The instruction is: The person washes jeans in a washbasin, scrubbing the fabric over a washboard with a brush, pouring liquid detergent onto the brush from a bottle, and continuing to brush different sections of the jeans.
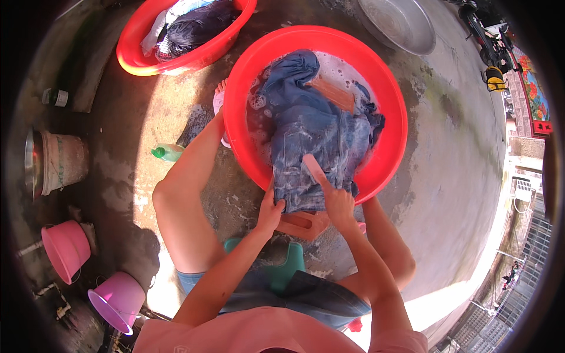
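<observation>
Wet blue denim clothing [304, 145] lies over a brown washboard [335, 95] in a large red plastic basin [388, 145]. The board's slotted end [293, 226] leans out over the near rim. My left hand [269, 209] pinches the near left edge of the denim. In my right hand [340, 205] is a long pale pink scrubbing brush [313, 167], laid against the cloth; its underside is hidden. White suds streak the denim, and foamy water [331, 66] surrounds it.
Another red basin [132, 59] holds dark clothing [198, 26]. A metal basin [423, 33] stands far right. On the left are a green-capped bottle [167, 152], a pale bucket [66, 161], a pink bucket [66, 251] and a purple bucket [119, 300]. A green stool [291, 264] is beneath me.
</observation>
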`<state>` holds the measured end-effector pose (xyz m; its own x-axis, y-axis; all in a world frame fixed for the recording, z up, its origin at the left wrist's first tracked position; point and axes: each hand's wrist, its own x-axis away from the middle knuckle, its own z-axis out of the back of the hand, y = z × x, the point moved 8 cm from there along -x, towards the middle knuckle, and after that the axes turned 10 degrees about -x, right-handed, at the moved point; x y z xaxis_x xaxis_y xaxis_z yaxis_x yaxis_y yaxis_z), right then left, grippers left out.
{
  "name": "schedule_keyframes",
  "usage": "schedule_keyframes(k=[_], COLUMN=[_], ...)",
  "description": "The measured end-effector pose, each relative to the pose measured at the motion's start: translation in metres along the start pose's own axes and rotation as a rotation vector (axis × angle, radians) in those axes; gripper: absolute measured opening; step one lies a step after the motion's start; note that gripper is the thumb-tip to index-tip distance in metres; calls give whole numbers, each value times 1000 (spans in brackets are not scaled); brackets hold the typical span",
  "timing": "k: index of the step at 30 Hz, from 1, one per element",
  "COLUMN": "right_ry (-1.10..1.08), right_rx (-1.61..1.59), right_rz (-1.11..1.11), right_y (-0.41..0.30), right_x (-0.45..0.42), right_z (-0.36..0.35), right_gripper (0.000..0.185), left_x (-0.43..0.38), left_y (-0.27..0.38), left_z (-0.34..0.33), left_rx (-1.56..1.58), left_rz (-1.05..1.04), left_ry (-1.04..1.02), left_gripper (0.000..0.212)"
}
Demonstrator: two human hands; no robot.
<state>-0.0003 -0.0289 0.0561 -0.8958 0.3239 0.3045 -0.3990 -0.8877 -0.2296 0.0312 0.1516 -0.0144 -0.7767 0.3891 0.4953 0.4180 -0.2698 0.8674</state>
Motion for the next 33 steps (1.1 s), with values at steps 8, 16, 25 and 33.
schedule_keyframes(k=[8, 16, 25, 33], right_ry=[17, -46, -36, 12], right_rx=[-92, -97, -465, -244], right_rz=[-125, -153, -186, -196], right_y=[35, 28, -26, -3], right_x=[-18, 39, 98, 110], right_z=[-23, -4, -13, -12], right_gripper=[42, 48, 49, 47], left_x=[1, -3, -8, -9], left_y=[-6, -1, -6, -13], left_z=[7, -7, -1, -1], left_rx=[66, 190, 253, 285], left_rz=[147, 30, 90, 140], left_ry=[-2, 19, -94, -86], left_gripper=[49, 55, 39, 43])
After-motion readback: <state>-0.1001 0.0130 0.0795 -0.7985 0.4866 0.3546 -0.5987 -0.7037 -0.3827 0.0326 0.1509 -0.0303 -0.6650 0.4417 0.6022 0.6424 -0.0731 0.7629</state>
